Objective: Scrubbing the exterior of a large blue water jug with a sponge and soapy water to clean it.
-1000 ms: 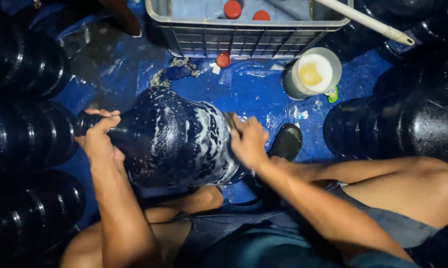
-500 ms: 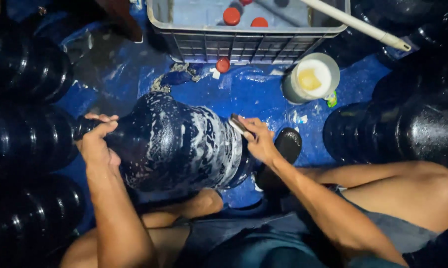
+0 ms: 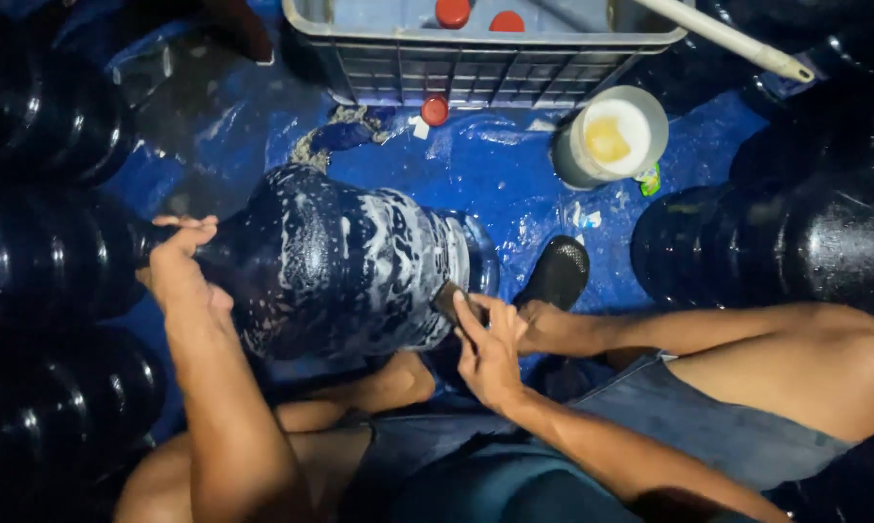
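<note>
Between the seated person's knees, on the wet blue floor (image 3: 514, 184), a large dark-blue water jug (image 3: 350, 271) lies on its side, neck pointing left and base pointing right. Its ribbed body is streaked all over with white soapy foam, densest across the middle bands and the shoulder. The left hand (image 3: 180, 266) is closed around the jug's neck at the left end, fingers wrapped over the top of it. The right hand (image 3: 485, 344) sits at the near right edge of the jug, by the base, gripping a small dark scrubbing pad (image 3: 448, 298) that is pressed against the jug's wall; the fingers are curled tight on the pad. The jug thus spans the gap from one hand to the other, with the left hand on its far-left tip and the right hand at its lower right rim. Just right of the base stands a black shoe (image 3: 556, 271). Farther off, a grey plastic crate (image 3: 475, 63) holds red caps, a red cap (image 3: 435, 109) lies on the floor before it, and a white tub (image 3: 611, 136) of yellowish liquid stands to the right. More dark jugs (image 3: 49, 252) are stacked along the left side.
</note>
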